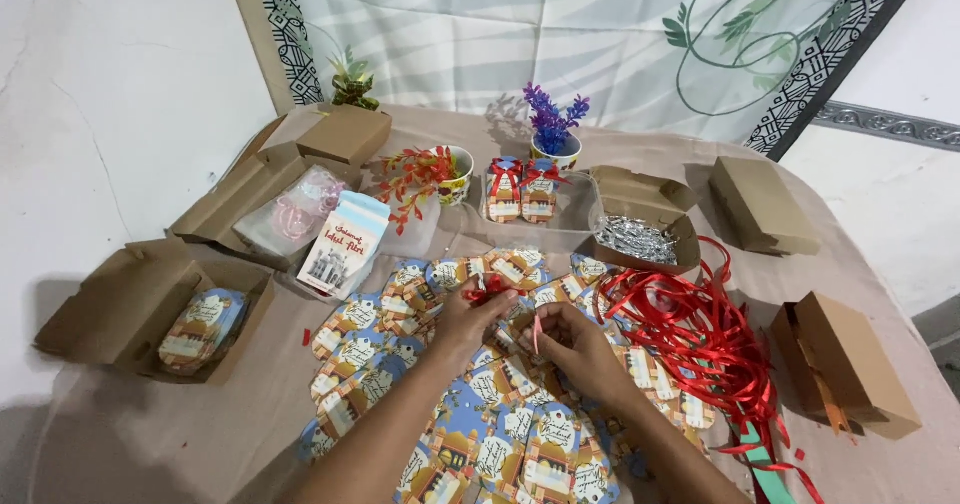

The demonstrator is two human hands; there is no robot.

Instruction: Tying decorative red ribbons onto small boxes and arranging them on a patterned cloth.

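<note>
Both hands meet at mid-frame over the spread of printed paper boxes (500, 404): the left hand (462, 316) pinches a small red ribbon bow (487, 289) on a little blue-and-orange gift box (515, 266), while the right hand (578, 349) grips a short strip of red ribbon (537, 332). That strip is thin, glossy and pale-edged, and stands nearly upright, long axis running top to bottom of the frame. Just right of centre lies the loose red ribbon tangle (700, 339).
</note>
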